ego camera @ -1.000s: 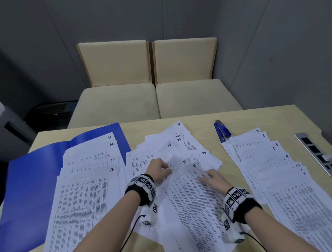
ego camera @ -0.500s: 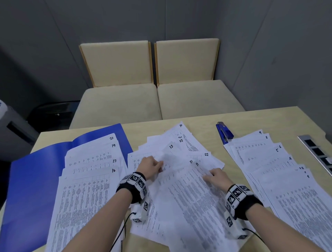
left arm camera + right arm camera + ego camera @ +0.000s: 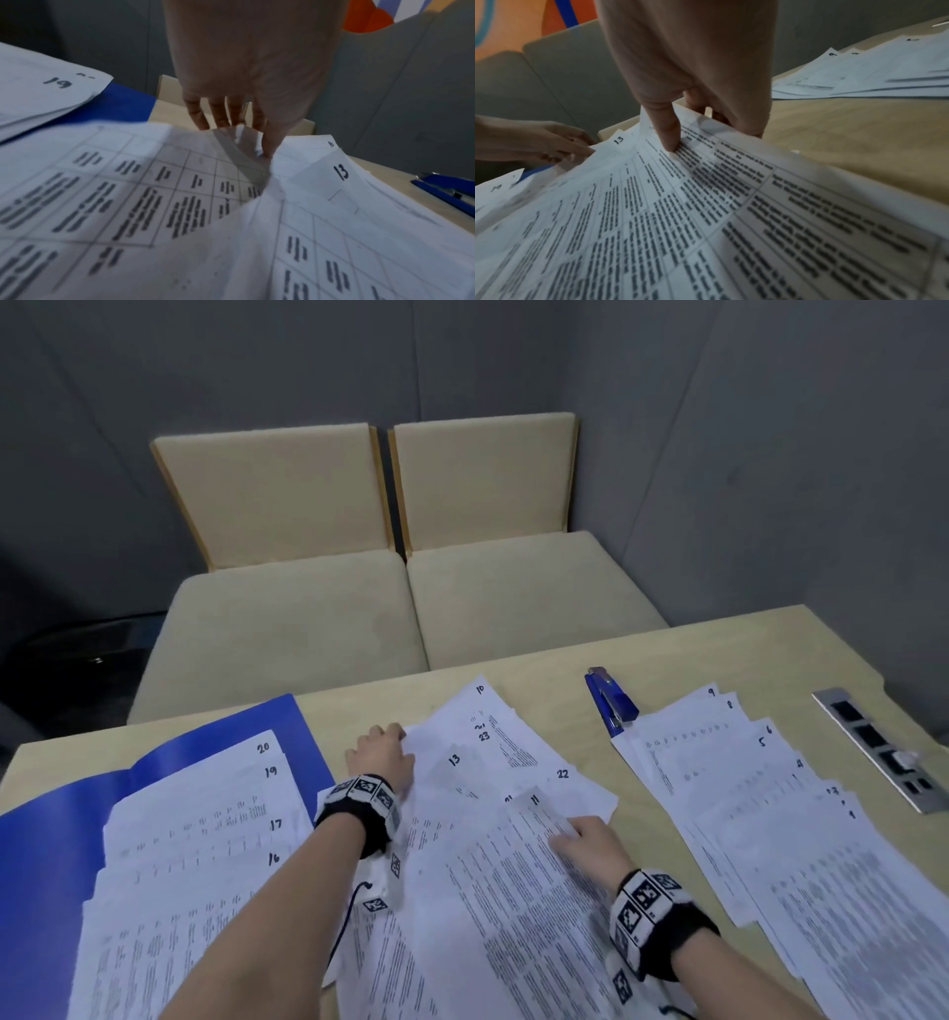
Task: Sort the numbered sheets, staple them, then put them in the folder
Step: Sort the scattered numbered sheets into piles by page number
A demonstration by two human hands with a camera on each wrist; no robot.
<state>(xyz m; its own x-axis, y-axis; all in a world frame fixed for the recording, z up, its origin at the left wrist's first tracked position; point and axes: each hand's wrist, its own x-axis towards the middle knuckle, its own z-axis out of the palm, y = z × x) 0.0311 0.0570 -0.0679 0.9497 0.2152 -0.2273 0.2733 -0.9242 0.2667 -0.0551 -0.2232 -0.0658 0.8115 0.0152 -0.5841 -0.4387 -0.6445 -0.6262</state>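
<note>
Numbered sheets lie in three groups on the table (image 3: 719,654). In the loose middle pile (image 3: 493,742), my left hand (image 3: 382,752) pinches the far left corner of sheet 13 (image 3: 447,778); in the left wrist view the thumb lies on top and the fingers (image 3: 218,115) go behind the raised edge. My right hand (image 3: 577,839) grips the far end of sheet 11 (image 3: 513,891); in the right wrist view its index finger (image 3: 670,140) lies on the print and the sheet is lifted. Sheets 16 to 20 (image 3: 205,814) lie on the open blue folder (image 3: 46,855). A blue stapler (image 3: 611,701) lies further back.
A fanned pile of low-numbered sheets (image 3: 744,788) covers the right side of the table. A metal socket panel (image 3: 883,752) is set into the far right. Two beige chairs (image 3: 287,608) stand behind the table against grey walls.
My left hand has moved away from me, from the middle of the pile to its far left corner. My right hand has stayed on sheet 11.
</note>
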